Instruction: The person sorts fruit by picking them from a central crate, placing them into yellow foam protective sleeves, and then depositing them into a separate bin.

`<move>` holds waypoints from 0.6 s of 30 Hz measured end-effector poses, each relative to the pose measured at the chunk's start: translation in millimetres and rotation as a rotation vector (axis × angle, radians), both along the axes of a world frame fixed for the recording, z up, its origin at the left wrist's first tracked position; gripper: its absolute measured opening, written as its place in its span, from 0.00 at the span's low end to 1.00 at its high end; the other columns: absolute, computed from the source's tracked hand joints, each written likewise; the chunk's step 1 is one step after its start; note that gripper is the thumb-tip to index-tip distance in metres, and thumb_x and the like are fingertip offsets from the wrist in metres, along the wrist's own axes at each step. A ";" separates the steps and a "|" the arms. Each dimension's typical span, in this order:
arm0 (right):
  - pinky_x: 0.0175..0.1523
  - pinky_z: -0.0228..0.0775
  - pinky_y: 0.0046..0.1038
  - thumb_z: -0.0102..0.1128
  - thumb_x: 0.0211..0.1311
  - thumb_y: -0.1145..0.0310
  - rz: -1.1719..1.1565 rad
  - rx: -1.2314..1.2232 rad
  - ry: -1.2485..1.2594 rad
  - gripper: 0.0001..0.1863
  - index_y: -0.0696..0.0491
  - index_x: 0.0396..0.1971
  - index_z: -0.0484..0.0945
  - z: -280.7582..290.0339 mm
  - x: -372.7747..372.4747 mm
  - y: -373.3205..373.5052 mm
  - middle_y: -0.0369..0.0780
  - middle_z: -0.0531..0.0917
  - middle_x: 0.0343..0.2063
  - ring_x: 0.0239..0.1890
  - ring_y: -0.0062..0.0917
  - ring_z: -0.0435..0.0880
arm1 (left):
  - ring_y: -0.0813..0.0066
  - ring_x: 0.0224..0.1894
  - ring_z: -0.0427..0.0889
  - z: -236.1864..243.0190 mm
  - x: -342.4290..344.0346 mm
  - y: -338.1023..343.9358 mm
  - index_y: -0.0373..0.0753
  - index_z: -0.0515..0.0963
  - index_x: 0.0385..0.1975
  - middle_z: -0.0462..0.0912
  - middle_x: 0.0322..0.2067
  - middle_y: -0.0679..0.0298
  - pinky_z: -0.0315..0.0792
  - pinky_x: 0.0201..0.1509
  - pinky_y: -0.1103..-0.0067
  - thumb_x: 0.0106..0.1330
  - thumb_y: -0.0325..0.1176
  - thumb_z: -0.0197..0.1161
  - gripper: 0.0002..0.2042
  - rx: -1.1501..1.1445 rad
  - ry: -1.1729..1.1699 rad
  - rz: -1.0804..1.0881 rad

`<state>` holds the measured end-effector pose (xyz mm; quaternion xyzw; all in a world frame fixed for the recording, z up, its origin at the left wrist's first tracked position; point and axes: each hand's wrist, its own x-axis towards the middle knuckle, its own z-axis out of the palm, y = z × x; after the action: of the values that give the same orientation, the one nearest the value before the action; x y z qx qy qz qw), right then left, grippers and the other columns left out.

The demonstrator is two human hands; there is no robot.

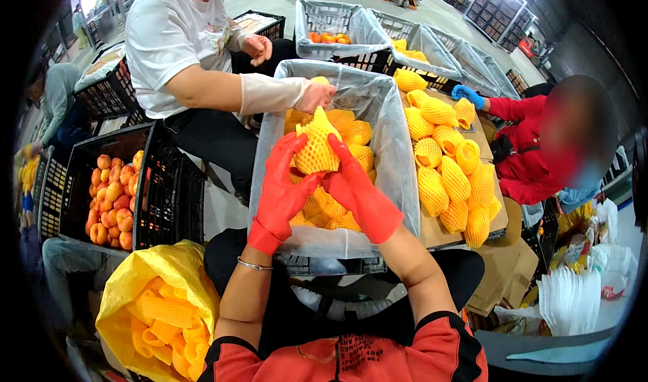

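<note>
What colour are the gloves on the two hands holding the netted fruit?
Red, on both the left hand and the right hand; the head view shows it.

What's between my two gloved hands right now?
In the head view, a fruit in yellow foam netting sits between the left hand and right hand, both gripping it.

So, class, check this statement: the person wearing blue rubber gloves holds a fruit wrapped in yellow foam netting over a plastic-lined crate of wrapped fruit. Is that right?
Not quite: the gloves are red, not blue. The head view shows the left hand and right hand in red rubber gloves, both holding the fruit in yellow foam netting over the plastic-lined crate. The rest stands.
</note>
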<state>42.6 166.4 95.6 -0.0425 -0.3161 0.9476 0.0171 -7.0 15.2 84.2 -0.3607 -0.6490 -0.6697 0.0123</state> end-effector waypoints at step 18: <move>0.60 0.75 0.46 0.47 0.74 0.56 0.082 -0.326 -0.023 0.27 0.60 0.63 0.67 -25.9 3.2 -7.8 0.48 0.80 0.56 0.56 0.39 0.81 | 0.88 0.34 0.77 27.5 -6.1 -5.2 0.36 0.75 0.43 0.79 0.36 0.68 0.72 0.24 0.87 0.72 0.29 0.56 0.06 0.033 -0.504 -0.078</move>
<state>45.8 158.5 69.7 -0.0426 -0.1599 0.9857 -0.0324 -13.0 10.0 111.7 -0.2070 -0.6063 -0.7488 -0.1699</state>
